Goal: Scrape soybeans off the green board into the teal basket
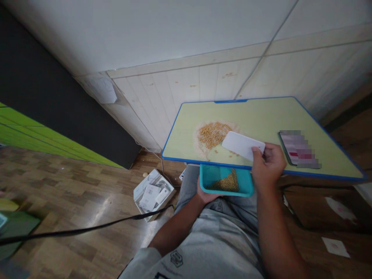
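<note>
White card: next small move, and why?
Probably sweep the white card, pinched in the right hand, through the beans toward the near edge of the table. Most beans lie piled beside the card, while the left hand holds the tray under that edge, some beans already in it.

One tray [246, 180], one card [242, 145], one phone [299, 149]
</note>
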{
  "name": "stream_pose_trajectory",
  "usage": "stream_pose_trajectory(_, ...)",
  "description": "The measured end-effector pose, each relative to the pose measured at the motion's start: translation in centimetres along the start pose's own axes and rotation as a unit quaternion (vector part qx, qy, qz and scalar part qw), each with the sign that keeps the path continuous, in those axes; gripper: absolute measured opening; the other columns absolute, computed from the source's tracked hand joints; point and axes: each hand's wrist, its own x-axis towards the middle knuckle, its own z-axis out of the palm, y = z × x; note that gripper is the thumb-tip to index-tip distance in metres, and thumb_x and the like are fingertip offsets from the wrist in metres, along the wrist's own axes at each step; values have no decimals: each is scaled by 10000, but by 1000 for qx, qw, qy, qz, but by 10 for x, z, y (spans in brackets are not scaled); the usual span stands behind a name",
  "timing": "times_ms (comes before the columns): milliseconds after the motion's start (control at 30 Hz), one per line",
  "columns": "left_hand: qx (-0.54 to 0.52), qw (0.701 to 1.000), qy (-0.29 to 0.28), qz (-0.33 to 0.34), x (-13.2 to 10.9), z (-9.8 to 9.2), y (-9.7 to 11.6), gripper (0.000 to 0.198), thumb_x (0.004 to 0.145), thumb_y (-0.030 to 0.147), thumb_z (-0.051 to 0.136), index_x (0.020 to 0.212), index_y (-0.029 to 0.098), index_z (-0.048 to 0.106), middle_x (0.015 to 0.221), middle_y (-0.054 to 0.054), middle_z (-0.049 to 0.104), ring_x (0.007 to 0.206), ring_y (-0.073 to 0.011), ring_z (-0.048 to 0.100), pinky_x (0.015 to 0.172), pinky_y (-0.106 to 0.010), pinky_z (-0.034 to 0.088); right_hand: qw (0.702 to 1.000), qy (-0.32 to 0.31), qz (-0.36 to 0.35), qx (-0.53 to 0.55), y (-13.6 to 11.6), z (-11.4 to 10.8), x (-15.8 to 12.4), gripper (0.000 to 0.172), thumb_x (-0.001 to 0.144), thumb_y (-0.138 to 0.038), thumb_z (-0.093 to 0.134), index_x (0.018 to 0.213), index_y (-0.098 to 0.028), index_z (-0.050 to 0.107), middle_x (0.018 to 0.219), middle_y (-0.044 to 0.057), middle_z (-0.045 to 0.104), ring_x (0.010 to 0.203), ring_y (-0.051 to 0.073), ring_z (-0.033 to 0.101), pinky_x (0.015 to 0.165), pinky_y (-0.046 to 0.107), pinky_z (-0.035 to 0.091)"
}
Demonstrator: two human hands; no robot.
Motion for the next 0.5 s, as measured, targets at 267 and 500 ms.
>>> stream_pose_trajectory(267,-13,996,91,-13,-8,20,3,796,1114,646,398,1572,118,779,1757,-204,702,1874,-436,291,1539,-676,160,1000,-11,2,19,1,-3,3,345,891,-524,872,955,-233,697,817,-14,740,756,194,714,720,309,549)
stream_pose_trajectory(500,34,998,55,4,-4,8,-1,723,1027,708,617,1523,225,826,1755,-152,712,1849,-460,362,1536,-731,211,999,-26,6,31,0,-4,2,408,911,-591,896,970,-245,688,838,-6,751,767,206,718,720,312,548)
